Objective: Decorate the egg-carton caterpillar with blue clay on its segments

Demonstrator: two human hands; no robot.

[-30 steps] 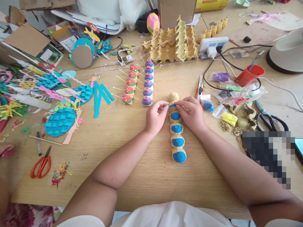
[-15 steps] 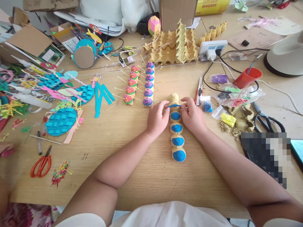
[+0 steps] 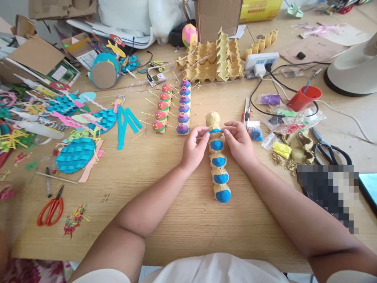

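A strip cut from a tan egg carton [image 3: 216,154] lies lengthwise in front of me, its rounded bumps in a row. Several bumps carry smooth blue clay caps [image 3: 220,179], and the farthest bump is bare tan. Just below that bare bump is a narrow piece of blue clay [image 3: 216,130]. My left hand [image 3: 195,145] has thumb and forefinger closed at its left end. From the other side, my right hand [image 3: 239,142] pinches at its right end, thumb lowest. The exact finger contact is small and partly hidden.
Finished caterpillar strips, one red and green [image 3: 161,110], one purple and blue [image 3: 184,106], stand beyond my left hand. A utility knife [image 3: 246,111], a bag of blue clay [image 3: 257,133] and black scissors [image 3: 330,151] lie right. Orange-handled scissors [image 3: 51,208] lie left.
The blue clay piece has come down against the carton strip below the bare bump, both hands staying at its ends. The whole view has shifted slightly.
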